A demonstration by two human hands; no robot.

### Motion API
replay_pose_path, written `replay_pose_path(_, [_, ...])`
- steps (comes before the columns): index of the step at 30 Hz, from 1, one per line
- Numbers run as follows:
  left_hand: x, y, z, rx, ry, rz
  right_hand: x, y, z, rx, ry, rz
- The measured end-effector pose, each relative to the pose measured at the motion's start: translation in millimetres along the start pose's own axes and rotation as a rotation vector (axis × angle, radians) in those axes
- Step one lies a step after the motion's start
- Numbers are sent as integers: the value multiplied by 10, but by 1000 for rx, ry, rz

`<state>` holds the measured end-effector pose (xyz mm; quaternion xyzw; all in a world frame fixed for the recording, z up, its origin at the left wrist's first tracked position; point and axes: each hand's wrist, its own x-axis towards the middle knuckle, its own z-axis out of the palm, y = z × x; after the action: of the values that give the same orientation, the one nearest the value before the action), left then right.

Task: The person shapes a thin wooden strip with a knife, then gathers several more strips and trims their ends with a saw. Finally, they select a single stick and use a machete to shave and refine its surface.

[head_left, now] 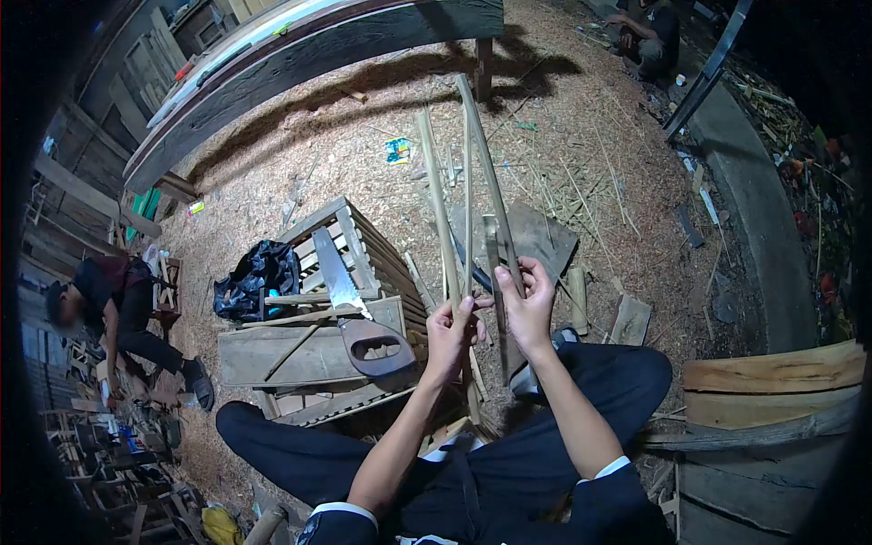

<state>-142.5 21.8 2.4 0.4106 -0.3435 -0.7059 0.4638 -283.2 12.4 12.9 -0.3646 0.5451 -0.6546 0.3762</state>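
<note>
My left hand point(453, 334) is closed around long thin strips that look like split bamboo. One pale strip point(437, 195) leans to the left and a narrower strip point(468, 186) rises beside it. Just to the right, my right hand point(528, 307) pinches another long strip point(489, 168), which slants up and away from me. Behind the right hand stands a long flat dark piece point(497, 309), whose kind I cannot make out. A handsaw point(377, 348) rests on a slatted wooden crate point(359, 245) to the left of my hands, its blade pointing away.
A black plastic bag point(259, 277) lies by the crate. Beyond is a long wooden bench point(318, 64). One person point(127, 309) bends over at the left; another point(647, 36) crouches at the far right. Boards point(772, 386) sit at my right. Shavings cover the ground.
</note>
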Motion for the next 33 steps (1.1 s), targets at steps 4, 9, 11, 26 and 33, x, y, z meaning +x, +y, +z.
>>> replay_pose_path(4, [21,6,25,-97,-12,-20,19,9,-16,-22,15,0])
replay_pose_path(9, [-7,61,29,97,-6,13,30,30,-47,-55,13,60])
replay_pose_path(11, [-7,56,77,91,37,22,49,66,-54,-50,20,43])
replay_pose_path(26, [184,-629,-89,275,111,120,60,-56,-224,135,105,126])
replay_pose_path(33, [211,-704,-163,341,55,106,28,-72,-182,140,35,198])
